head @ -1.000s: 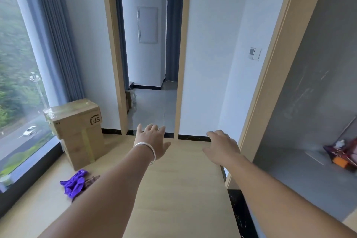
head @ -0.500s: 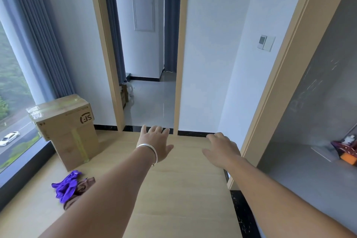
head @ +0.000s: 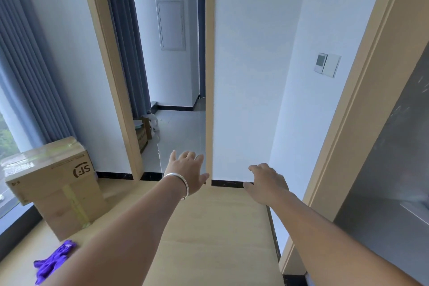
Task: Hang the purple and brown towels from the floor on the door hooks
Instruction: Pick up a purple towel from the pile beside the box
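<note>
The purple towel [head: 54,261] lies crumpled on the wooden floor at the lower left, partly behind my left forearm. The brown towel is hidden by that arm. My left hand [head: 186,170], with a silver bracelet at the wrist, is stretched forward with straight fingers and holds nothing. My right hand [head: 267,181] reaches forward beside it, fingers relaxed and empty. Both hands are far above and to the right of the towel. No door hooks show in this view.
A taped cardboard box [head: 53,183] stands on the floor at left, by the window and grey curtain [head: 30,81]. An open doorway [head: 171,90] leads to a tiled hallway ahead. A wooden door frame [head: 362,90] and grey wall panel fill the right side.
The view has tilted up and moved closer to the doorway. The purple towel has slid toward the lower left corner, and the brown towel has gone behind my left arm. Both hands stay outstretched and empty.
</note>
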